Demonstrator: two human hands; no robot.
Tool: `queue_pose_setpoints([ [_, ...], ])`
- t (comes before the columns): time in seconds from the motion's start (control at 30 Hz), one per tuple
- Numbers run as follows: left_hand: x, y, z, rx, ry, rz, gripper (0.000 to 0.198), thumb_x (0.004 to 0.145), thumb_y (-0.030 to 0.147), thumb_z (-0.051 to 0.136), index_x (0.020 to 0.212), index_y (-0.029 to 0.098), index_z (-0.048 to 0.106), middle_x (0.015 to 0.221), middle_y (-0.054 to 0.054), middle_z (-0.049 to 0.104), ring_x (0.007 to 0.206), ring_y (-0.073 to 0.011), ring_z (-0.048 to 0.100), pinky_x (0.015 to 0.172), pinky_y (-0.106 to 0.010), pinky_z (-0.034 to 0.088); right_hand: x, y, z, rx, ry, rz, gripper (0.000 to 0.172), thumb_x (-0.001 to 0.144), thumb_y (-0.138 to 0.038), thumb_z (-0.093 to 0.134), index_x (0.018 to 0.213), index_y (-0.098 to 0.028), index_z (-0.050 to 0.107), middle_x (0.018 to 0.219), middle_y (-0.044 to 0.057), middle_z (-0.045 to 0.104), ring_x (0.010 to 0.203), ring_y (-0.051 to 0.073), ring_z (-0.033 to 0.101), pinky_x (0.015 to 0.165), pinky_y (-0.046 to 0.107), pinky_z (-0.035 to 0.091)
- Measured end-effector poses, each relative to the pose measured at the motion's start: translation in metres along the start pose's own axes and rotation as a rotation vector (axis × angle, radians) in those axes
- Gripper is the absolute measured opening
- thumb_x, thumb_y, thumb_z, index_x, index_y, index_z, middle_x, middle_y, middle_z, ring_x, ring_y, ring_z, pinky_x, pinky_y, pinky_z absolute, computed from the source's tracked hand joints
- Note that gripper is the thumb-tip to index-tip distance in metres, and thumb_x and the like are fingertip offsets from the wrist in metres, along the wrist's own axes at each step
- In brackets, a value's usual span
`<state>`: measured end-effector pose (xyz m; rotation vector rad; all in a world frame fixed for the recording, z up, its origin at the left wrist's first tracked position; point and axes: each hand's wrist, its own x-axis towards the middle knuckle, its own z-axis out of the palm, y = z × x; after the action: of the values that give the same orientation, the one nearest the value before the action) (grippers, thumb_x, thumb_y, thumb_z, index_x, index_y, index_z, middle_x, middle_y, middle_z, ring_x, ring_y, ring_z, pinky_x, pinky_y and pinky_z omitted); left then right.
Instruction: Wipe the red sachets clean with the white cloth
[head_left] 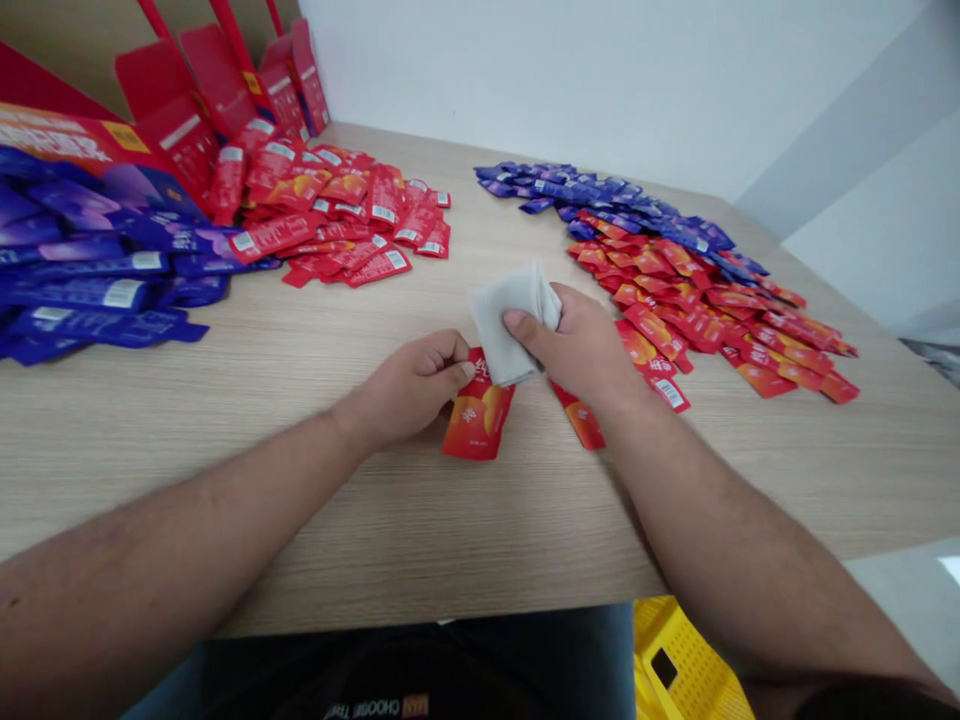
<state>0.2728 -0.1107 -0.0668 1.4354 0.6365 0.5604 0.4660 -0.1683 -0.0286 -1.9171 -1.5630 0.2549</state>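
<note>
Right hand [577, 345] grips a folded white cloth [504, 325] between thumb and fingers, its soft weave bunched above a glossy red-orange sachet [478, 420]. Left hand [409, 388] curls almost shut at that sachet's top edge; whether it pinches the foil is hidden. Slick foil could skid on the wood-grain bench [225, 490] under pressure, nudging the neighbouring sachet [581, 420]. Crimped red sachets [352, 215] and purple sachets [82, 290] lie heaped beyond, near red cartons [176, 120].

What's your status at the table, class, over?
Right hand pinching white folded cloth. Left hand curled at red sachet. Second red sachet below right hand. Nothing between hands except cloth.
</note>
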Motion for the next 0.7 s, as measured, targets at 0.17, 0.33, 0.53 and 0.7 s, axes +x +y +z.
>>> queue_pose_setpoints([
  [0.17,0.010,0.007,-0.004,-0.346,0.237,-0.115,0.017,0.078,0.015,0.061,0.072,0.020,0.046,0.057,0.005,0.050,0.047,-0.0093,0.047,0.046,-0.020,0.038,-0.015,-0.019,0.009,-0.069,-0.245,-0.287,0.035,0.086,-0.055,0.060,0.085,-0.020,0.060,0.083,0.003,0.064,0.075,0.018,0.054,0.067,0.029,0.035],
  [0.33,0.013,0.011,-0.009,-0.414,0.263,-0.132,0.019,0.077,0.014,0.060,0.069,0.020,0.044,0.053,0.005,0.047,0.043,-0.0082,0.043,0.043,-0.019,0.034,-0.008,-0.010,0.006,-0.132,-0.189,-0.207,0.034,0.087,-0.054,0.057,0.085,-0.020,0.060,0.084,0.005,0.064,0.075,0.020,0.055,0.067,0.031,0.036],
  [0.53,0.013,0.007,-0.014,-0.366,0.233,-0.147,0.018,0.078,0.019,0.062,0.073,0.020,0.045,0.060,0.004,0.054,0.047,-0.0100,0.050,0.045,-0.019,0.039,0.009,0.014,-0.001,-0.070,0.115,0.078,0.028,0.085,-0.051,0.058,0.083,-0.022,0.059,0.080,0.005,0.064,0.073,0.022,0.058,0.064,0.032,0.037],
  [0.7,0.029,0.024,-0.051,-0.148,0.438,-0.045,0.015,0.080,0.023,0.059,0.075,0.021,0.045,0.063,0.003,0.054,0.051,-0.0119,0.052,0.047,-0.022,0.045,0.004,0.008,0.008,-0.147,0.030,-0.008,0.030,0.087,-0.051,0.055,0.079,-0.023,0.055,0.079,0.005,0.063,0.072,0.021,0.056,0.062,0.031,0.034],
])
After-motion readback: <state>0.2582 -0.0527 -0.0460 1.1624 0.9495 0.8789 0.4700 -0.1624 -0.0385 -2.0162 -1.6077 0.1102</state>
